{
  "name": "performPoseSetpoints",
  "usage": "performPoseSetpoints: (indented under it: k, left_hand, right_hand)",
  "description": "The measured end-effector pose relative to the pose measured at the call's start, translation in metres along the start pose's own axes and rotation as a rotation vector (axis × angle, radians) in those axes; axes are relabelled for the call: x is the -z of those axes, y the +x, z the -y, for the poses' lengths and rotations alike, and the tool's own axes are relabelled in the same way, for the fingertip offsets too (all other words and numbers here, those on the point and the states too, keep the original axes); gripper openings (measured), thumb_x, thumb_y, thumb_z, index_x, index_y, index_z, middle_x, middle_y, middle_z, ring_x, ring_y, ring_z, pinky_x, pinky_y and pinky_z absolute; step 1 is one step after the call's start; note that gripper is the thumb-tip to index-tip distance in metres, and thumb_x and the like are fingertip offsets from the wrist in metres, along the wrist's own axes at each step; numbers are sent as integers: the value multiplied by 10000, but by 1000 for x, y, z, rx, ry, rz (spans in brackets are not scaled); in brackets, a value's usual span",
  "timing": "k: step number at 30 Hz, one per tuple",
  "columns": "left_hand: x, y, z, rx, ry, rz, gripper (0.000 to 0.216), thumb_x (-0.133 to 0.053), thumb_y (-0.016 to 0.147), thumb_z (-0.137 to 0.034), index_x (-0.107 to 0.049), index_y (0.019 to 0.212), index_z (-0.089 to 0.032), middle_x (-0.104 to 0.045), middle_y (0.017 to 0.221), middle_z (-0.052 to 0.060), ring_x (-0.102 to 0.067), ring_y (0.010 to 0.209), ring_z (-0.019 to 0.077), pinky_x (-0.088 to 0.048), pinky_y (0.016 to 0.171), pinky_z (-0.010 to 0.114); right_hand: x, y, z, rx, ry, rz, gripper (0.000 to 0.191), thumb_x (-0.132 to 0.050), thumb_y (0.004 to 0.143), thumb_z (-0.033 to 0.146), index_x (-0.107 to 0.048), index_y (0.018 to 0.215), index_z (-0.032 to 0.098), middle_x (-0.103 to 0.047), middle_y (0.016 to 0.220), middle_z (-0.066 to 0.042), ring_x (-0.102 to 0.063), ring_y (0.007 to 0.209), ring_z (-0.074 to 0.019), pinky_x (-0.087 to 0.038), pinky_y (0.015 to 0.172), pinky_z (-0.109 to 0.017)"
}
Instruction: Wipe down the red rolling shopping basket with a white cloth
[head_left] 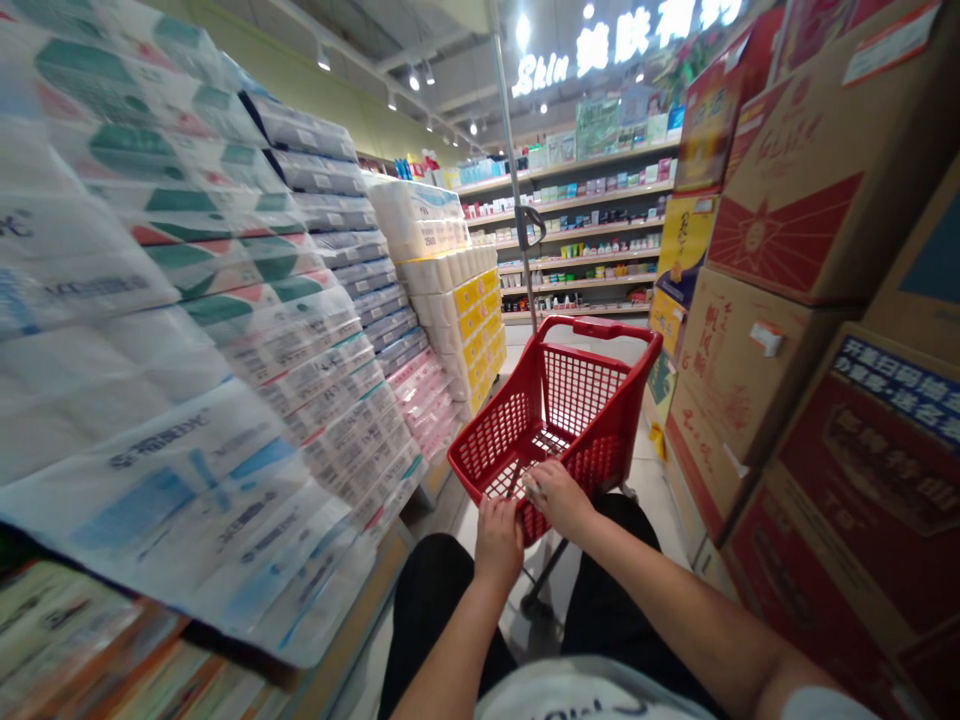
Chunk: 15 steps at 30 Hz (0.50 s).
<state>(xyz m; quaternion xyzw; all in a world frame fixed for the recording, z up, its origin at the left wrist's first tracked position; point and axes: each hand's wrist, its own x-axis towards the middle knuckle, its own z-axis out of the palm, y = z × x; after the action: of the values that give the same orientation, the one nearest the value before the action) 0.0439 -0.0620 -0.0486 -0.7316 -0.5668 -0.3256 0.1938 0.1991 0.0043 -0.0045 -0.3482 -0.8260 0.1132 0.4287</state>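
Directly in front of me stands a red plastic shopping cart (495, 440) with a perforated basket and a handle on its far side. My left hand (500, 540) is closed over the near rim of the basket, its fingers curled across the edge. Just to the right, my right hand (559, 498) is at the same near end, its fingers bent together over the rim. Something small and pale shows at its fingertips, too small to name. The basket's floor grid shows, with dark bars or gaps near its middle. My knees are on both sides of the cart's near end.
Stacked tissue packs (300, 330) rise on the left, some toilet rolls with yellow labels (476, 320) behind them. Cardboard cartons (780, 210) are piled on the right. A metal pole (512, 160) stands beyond the cart, before shelves of small boxed products (585, 220).
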Motion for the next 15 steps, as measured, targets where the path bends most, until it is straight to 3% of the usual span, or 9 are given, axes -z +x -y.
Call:
performPoseSetpoints:
  k: [6,11,15]
  left_hand:
    - [0,0,-1,1,3,0,270,-453,846,-126,-590,1078,-143,-638,984,97,-571,1027,255,-455,988,537]
    - [0,-1,0,-4,0,14,290,-450,842,-113,-576,1100,-152,-639,986,87,-562,1047,249,-435,1009,532]
    - [0,0,-1,-3,3,-18,232,-456,878,-170,-585,1068,-144,-637,968,85,-559,1021,241,-440,1005,520]
  right_hand:
    - [7,1,1,-50,-5,-84,199,-476,903,160,-638,1017,184,-636,990,-98,-516,977,-243,-470,877,-423]
    - [8,-3,-1,44,-4,-44,234,-453,914,154,-627,1067,185,-636,1006,-96,-517,980,-241,-470,874,-421]
    - [7,-5,-6,6,1,-92,257,-455,899,134,-623,1088,180,-632,1024,-99,-523,952,-234,-475,874,-417]
